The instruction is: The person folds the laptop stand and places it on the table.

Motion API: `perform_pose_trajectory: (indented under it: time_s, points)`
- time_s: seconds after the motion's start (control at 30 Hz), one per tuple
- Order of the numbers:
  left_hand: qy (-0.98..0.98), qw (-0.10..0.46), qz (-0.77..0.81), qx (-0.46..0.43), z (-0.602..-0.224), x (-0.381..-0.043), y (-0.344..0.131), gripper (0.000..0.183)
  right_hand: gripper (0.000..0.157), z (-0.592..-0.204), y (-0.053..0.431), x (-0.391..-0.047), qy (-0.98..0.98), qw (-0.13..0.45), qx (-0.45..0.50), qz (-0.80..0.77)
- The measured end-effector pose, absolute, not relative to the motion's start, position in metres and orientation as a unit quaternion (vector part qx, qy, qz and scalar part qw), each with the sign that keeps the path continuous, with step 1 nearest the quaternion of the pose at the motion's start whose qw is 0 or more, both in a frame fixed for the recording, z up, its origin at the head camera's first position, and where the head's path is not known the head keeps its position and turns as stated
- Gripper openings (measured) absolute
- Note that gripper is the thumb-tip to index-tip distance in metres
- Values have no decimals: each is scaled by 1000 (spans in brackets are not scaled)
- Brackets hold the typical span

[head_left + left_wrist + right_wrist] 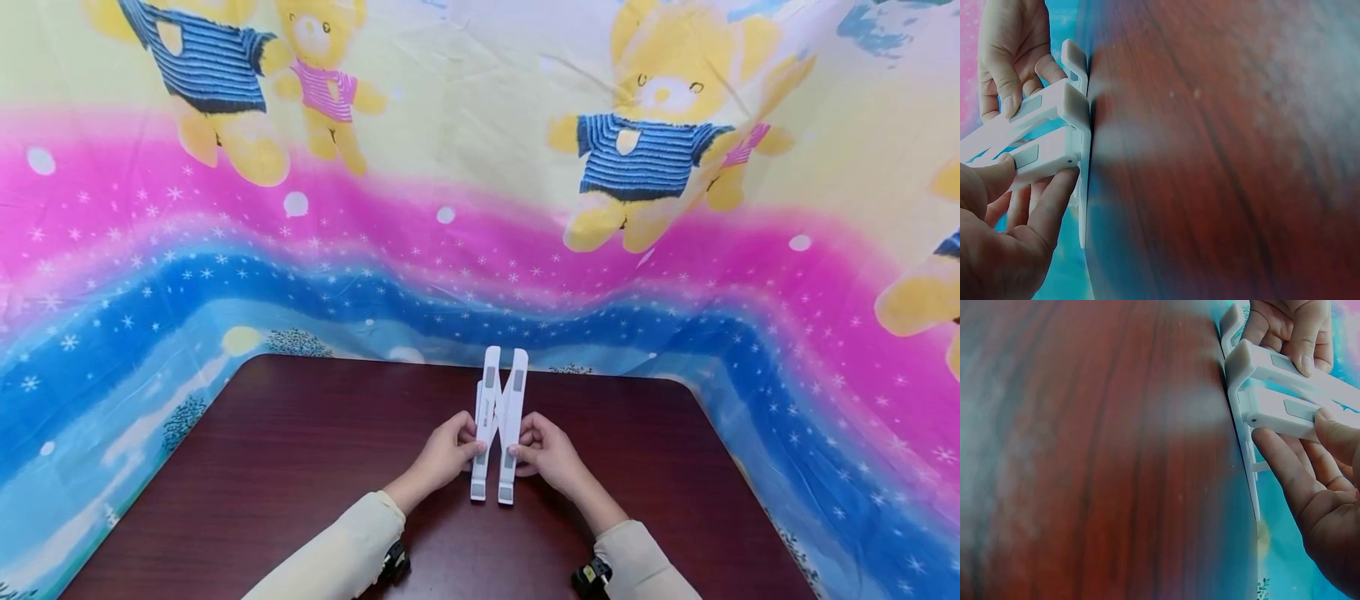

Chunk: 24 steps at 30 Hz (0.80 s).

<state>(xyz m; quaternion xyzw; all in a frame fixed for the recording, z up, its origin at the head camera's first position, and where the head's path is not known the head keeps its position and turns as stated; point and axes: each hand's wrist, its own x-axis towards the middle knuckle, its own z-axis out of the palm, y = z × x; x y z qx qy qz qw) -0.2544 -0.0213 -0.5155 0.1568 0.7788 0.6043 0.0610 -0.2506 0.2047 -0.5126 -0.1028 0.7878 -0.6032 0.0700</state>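
A white folding laptop stand [510,412] with grey rubber pads stands in the middle of the table, its two long arms close together and crossing struts between them. My left hand [453,446] grips the left arm near its lower end, thumb on the upper face by a grey pad. On the other side my right hand [546,450] pinches the right arm the same way. In the left wrist view, the fingers of the left hand [1013,219] curl under the arm. The right wrist view shows the right hand [1329,494] with its fingers beneath the stand [1285,412].
The dark reddish-brown table [300,467] has rounded far corners. Behind it and along both sides hangs a cloth [450,250] printed with teddy bears and snowflakes. Black wrist devices [395,562] sit at both cream sleeves [337,542].
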Motion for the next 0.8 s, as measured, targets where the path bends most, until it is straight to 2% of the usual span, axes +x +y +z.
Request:
perform_pose_trajectory:
  time_s: [0.8]
  points:
    - [757,68,628,169,-518,-253,-7,14,21,-510,199,-250,801,65,-118,-584]
